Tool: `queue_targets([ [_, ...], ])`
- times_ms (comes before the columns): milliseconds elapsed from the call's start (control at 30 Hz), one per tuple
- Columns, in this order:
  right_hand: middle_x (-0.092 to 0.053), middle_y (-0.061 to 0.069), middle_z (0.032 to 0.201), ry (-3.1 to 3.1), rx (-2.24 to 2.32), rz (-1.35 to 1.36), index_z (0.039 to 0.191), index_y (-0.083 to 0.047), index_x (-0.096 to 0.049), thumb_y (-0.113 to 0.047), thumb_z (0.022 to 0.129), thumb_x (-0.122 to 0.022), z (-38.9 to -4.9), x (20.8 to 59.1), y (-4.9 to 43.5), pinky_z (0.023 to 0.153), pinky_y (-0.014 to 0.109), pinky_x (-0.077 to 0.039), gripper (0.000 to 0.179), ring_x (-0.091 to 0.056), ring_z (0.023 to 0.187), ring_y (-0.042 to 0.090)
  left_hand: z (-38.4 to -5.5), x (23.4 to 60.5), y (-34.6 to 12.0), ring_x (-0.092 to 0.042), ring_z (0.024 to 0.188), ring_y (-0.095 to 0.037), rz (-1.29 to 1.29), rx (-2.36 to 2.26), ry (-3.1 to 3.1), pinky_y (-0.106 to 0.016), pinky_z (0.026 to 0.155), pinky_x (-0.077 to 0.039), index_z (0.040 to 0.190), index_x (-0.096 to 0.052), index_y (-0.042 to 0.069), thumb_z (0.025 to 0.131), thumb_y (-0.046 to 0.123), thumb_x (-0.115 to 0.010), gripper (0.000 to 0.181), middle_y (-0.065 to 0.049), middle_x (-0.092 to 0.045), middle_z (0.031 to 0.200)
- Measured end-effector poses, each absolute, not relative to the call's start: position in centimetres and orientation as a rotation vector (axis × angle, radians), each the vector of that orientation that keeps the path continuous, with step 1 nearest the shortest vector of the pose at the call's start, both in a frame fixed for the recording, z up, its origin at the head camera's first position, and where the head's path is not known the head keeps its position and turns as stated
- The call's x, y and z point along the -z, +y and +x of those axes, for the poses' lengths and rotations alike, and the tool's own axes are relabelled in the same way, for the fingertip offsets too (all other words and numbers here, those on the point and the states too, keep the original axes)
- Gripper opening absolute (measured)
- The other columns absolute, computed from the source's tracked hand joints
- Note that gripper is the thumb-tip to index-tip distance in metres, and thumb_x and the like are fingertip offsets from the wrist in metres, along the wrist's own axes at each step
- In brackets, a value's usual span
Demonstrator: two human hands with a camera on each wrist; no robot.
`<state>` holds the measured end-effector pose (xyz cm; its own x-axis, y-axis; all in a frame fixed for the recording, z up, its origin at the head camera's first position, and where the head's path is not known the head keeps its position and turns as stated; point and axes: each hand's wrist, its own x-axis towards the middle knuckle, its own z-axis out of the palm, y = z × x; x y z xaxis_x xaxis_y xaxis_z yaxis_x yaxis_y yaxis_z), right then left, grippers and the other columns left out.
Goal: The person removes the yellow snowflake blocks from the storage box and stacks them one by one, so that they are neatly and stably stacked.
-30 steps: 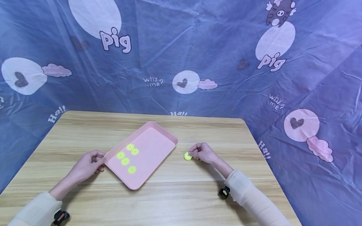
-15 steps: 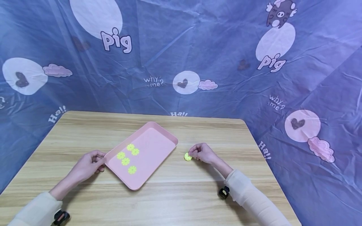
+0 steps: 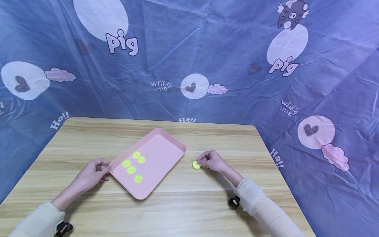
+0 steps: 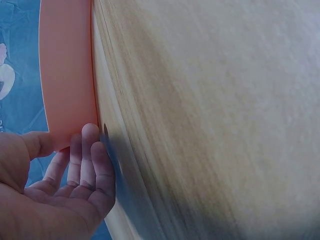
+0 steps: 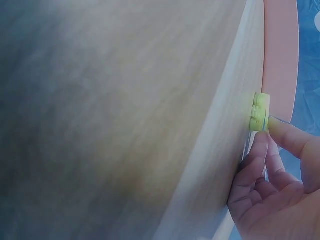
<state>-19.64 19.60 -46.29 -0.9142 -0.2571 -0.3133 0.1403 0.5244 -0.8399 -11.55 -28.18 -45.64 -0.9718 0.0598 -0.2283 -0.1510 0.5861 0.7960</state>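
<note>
A shallow pink tray (image 3: 160, 154) lies at an angle on the table, with several round yellow-green lemon-slice pieces (image 3: 138, 178) flat in its left part. My left hand (image 3: 90, 173) grips the tray's left corner; in the left wrist view the thumb lies at the rim and the fingers at the outer wall. To the right of the tray, my right hand (image 3: 214, 161) pinches another lemon-slice piece (image 3: 196, 165) between thumb and fingertips. This piece (image 5: 259, 113) looks thicker than one slice from the side, and its underside sits at or just over the tabletop.
The wood-grain table (image 3: 183, 214) has rounded far corners. Behind it and along its right side hangs a blue cloth (image 3: 165, 59) printed with pigs and words. Dark wrist devices (image 3: 234, 202) hang under both sleeves.
</note>
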Motion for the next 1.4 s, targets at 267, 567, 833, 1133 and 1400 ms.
queue_targets([
  [267,-0.060,-0.003,0.072,2.362,1.362,-0.101,0.105,0.006,-0.071,-0.006,0.097,-0.072,-19.6,46.0,19.8,0.049,0.017,-0.036,0.015,-0.049,0.061,0.009,-11.6,45.6,-28.1,-0.067,0.072,-0.010,-0.075,-1.328,2.584,-0.024,0.062,-0.058,0.130,-0.055,-0.014,0.109,0.013,-0.055,0.035,-0.013,-0.073,0.095],
  [567,-0.064,0.000,0.078,2.391,1.397,-0.182,0.106,0.008,-0.070,-0.006,0.096,-0.073,-19.5,44.5,19.1,0.057,0.019,-0.046,0.018,-0.055,0.065,0.012,-11.8,45.5,-28.2,-0.067,0.073,-0.011,-0.074,-1.299,2.600,-0.024,0.060,-0.057,0.130,-0.056,-0.014,0.109,0.014,-0.055,0.034,-0.011,-0.073,0.093],
  [833,-0.067,0.004,0.084,2.484,1.346,-0.375,0.104,0.003,-0.073,-0.011,0.095,-0.076,-19.5,42.8,17.0,0.058,0.017,-0.045,0.018,-0.054,0.070,0.011,-11.7,45.3,-28.3,-0.067,0.072,-0.010,-0.074,-1.289,2.607,-0.024,0.059,-0.056,0.128,-0.057,-0.013,0.108,0.013,-0.056,0.033,-0.009,-0.073,0.091],
  [1133,-0.073,0.009,0.089,2.546,1.267,-0.634,0.105,-0.005,-0.076,-0.014,0.095,-0.077,-18.7,42.0,13.2,0.060,0.018,-0.049,0.014,-0.059,0.072,0.010,-11.6,45.3,-28.2,-0.067,0.071,-0.011,-0.065,-1.291,2.610,-0.025,0.059,-0.056,0.128,-0.057,-0.013,0.107,0.012,-0.055,0.032,-0.011,-0.073,0.091],
  [1400,-0.075,0.009,0.092,2.533,1.196,-0.879,0.110,-0.001,-0.077,-0.013,0.095,-0.077,-18.4,42.1,9.7,0.068,0.016,-0.051,0.019,-0.059,0.075,0.004,-11.5,45.3,-28.1,-0.068,0.071,-0.010,-0.078,-1.277,2.611,-0.024,0.059,-0.055,0.128,-0.057,-0.012,0.107,0.013,-0.055,0.032,-0.010,-0.074,0.091],
])
